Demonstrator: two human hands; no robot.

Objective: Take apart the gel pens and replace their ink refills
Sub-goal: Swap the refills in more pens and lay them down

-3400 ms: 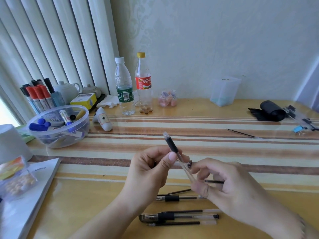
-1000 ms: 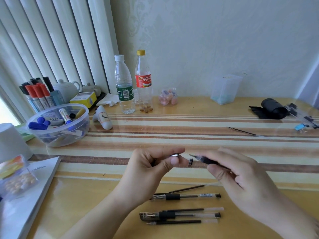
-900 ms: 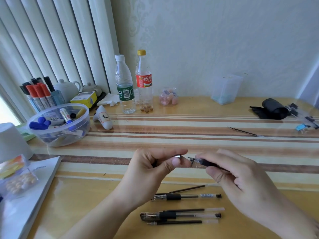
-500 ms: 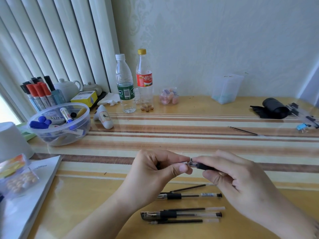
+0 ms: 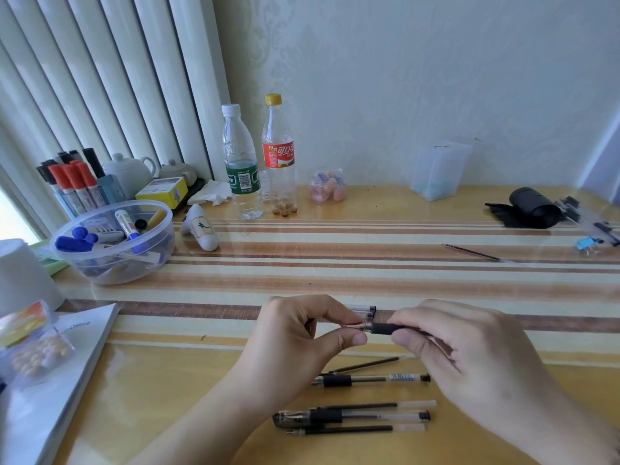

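**A:** What have the hands got?

**B:** The right hand [image 5: 469, 357] is clenched round a gel pen [image 5: 389, 328] by its black rubber grip sleeve, barrel running back under the palm. The left hand [image 5: 302, 340] pinches the metal tip cone [image 5: 355, 326] between thumb and forefinger, right at the barrel's mouth. Both are held just above the table [image 5: 335, 273]. Whether the cone is threaded on or only resting against the barrel, I can't make out; it's too small.

**A:** How will it handle?

**B:** Light, I'd judge, and stiff along the barrel, but thin clear plastic likely cracks if squeezed hard. The rubber sleeve looks the best place to hold: it won't slip. The cone is probably smooth and tiny, easy to fumble, so fingertip pads and gentle twisting.

**A:** And round about?

**B:** Near the person lie more pens [image 5: 352, 416] and loose refills [image 5: 365, 365], slender tubes that would bend and roll. A clear cap [image 5: 364, 309] sits just behind the hands. Another refill [image 5: 469, 252] lies well apart, far right.
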